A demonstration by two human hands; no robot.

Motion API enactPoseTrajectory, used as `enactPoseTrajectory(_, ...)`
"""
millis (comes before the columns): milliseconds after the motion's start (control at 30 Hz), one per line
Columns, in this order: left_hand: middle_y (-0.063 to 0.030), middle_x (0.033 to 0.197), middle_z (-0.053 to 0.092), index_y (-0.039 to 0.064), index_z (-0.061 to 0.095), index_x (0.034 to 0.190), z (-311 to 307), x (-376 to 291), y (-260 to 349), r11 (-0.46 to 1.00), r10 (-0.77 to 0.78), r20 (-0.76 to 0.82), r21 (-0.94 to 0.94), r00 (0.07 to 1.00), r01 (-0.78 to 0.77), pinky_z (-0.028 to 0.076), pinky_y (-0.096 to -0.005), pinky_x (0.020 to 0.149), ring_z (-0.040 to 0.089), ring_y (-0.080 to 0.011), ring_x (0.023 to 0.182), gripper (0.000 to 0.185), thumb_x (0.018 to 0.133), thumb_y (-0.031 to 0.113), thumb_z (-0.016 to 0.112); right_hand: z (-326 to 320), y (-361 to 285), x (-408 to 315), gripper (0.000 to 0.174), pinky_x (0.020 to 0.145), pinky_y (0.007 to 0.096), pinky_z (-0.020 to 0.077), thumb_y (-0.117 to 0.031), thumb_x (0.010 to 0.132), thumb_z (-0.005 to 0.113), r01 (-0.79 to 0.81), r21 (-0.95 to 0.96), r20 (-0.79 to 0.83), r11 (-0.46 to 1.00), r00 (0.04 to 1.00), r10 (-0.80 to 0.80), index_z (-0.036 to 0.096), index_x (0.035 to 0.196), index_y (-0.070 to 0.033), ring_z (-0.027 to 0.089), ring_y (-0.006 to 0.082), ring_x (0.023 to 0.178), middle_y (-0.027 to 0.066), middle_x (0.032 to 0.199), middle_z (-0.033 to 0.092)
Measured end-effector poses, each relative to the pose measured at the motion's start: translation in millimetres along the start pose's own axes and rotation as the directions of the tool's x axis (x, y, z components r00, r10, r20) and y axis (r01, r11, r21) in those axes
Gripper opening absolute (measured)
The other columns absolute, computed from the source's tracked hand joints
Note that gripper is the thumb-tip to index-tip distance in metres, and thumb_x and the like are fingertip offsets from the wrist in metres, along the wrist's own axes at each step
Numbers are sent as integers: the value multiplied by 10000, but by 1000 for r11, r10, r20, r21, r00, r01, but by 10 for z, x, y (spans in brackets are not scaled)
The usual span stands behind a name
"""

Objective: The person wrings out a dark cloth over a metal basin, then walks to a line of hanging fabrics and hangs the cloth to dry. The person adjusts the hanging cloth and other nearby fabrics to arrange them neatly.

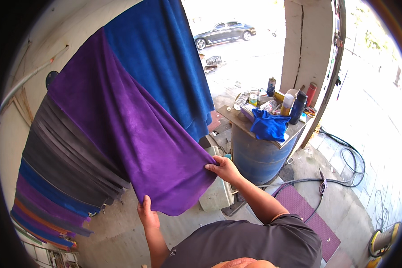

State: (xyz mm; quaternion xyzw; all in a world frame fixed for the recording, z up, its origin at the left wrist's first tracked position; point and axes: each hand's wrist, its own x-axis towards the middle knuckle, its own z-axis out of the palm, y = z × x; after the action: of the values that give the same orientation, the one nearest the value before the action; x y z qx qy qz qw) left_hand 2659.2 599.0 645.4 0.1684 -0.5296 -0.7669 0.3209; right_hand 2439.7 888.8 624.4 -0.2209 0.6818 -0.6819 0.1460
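A purple cloth (160, 160) hangs from above, and its lower edge is drawn out towards me. My left hand (148, 214) pinches the lower left corner, thumb on top. With the thumb and fingers of my right hand (224, 170) I grip the right corner. Between the two hands the cloth spreads fairly flat, with its bottom hem sagging in a curve. A blue cloth (157, 60) hangs behind it to the right. Dark grey cloths (70, 147) hang in folds on the left.
More coloured cloths (47, 207) hang at the lower left. A blue drum (258, 154) carries a board with bottles, cans and a blue rag (271, 124). A black hose (301, 180) with an air blow gun (323, 186) crosses the floor by a purple mat (308, 217). Outside stands a dark car (226, 33).
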Motion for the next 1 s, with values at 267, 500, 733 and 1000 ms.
enactPoseTrajectory(267,-79,1311,683,32,635,1354,-391,171,284,993,87,-321,-49,943,-108,552,-336,964,668,-195,1155,534,929,304,809,-13,44,62,413,876,324,546,-256,914,841,56,-67,-52,996,997,-59,693,1214,-13,686,133,939,64,1016,751)
enactPoseTrajectory(500,-28,1247,690,90,644,1285,-698,241,244,995,93,-320,-14,943,-102,512,-301,860,661,-171,1100,452,940,329,811,-101,78,67,275,815,272,524,-227,927,840,9,48,-81,999,997,-5,740,1075,-18,643,74,856,-18,922,724)
enactPoseTrajectory(733,52,1151,684,117,665,1259,-598,237,-5,1000,-10,-144,10,989,11,373,-234,683,581,-53,954,331,981,262,771,-41,-48,-40,270,786,274,526,-265,974,796,-71,55,-3,996,997,71,736,1066,-18,637,67,821,-19,906,727)
enactPoseTrajectory(1000,66,918,589,53,609,1350,75,-53,-391,979,-158,157,150,975,135,432,-224,726,507,-43,792,331,1034,117,684,167,-182,-87,307,990,343,502,-267,976,785,297,-120,248,947,933,-261,719,1130,-10,640,186,1145,84,1176,636)
